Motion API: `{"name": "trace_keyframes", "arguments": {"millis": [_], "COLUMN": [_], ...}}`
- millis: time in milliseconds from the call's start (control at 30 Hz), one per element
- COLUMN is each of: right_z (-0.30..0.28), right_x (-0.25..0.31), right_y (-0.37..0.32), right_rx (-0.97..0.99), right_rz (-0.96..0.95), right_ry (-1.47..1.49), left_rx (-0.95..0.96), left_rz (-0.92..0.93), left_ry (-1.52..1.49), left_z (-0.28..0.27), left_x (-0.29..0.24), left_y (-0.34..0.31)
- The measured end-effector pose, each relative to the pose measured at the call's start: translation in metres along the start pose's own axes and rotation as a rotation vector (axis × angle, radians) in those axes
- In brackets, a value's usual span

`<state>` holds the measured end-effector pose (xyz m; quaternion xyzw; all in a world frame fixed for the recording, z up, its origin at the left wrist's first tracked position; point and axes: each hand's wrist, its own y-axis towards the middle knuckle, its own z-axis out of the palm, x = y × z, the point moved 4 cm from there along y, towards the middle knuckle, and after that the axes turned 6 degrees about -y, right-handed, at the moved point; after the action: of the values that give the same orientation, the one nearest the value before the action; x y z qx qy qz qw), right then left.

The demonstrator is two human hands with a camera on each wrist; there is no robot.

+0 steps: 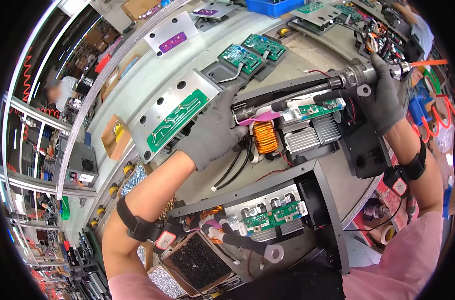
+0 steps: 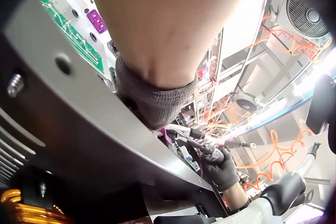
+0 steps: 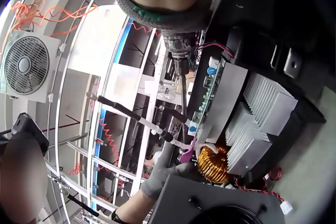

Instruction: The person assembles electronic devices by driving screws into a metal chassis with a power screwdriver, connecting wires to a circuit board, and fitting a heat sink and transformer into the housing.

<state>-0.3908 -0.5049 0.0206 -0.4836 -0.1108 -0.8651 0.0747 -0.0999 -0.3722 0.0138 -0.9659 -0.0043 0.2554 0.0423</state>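
In the head view my right hand [image 1: 385, 95], in a grey glove, grips an air screwdriver [image 1: 358, 75] with an orange hose at its rear. Its long shaft [image 1: 282, 98] runs left along a black metal housing [image 1: 360, 150] to the left end. There my gloved left hand [image 1: 215, 131] holds the housing's end, thumb near a copper-wound coil [image 1: 265, 138] and fingers by the driver tip. A pink-sleeved cable [image 1: 260, 119], a green circuit board [image 1: 317, 107] and finned heat sinks [image 1: 312, 135] sit inside. The right wrist view shows the left hand [image 3: 168, 174] beside the coil [image 3: 212, 163].
A similar housing [image 1: 332, 220] with a ring-terminal cable [image 1: 275, 253] stands nearest my body. Left is a metal plate [image 1: 190, 80] with a green board [image 1: 177, 122]. Circuit boards [image 1: 242, 57] lie farther back. A cardboard box [image 1: 116, 137] stands left, a blue bin [image 1: 275, 6] behind.
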Motion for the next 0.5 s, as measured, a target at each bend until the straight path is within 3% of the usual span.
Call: {"name": "trace_keyframes", "arguments": {"millis": [67,233,300,500], "right_z": [-0.002,-0.009,-0.011,-0.026], "right_x": [-0.002,0.002,-0.004,-0.003], "right_y": [0.002,0.010,0.010,0.020], "right_rx": [0.003,-0.024,-0.110,-0.059], "right_rz": [0.043,0.095,0.213,0.232], "right_ry": [-0.007,-0.083,0.163,0.225], "left_rx": [-0.097,-0.089,-0.094,-0.072], "left_rz": [0.050,0.017,0.015,-0.010], "left_ry": [-0.004,-0.017,-0.027,-0.014], "left_z": [0.001,-0.001,-0.002,-0.003], "left_x": [0.002,0.002,0.001,0.001], "left_y": [-0.001,-0.004,-0.006,-0.006]}}
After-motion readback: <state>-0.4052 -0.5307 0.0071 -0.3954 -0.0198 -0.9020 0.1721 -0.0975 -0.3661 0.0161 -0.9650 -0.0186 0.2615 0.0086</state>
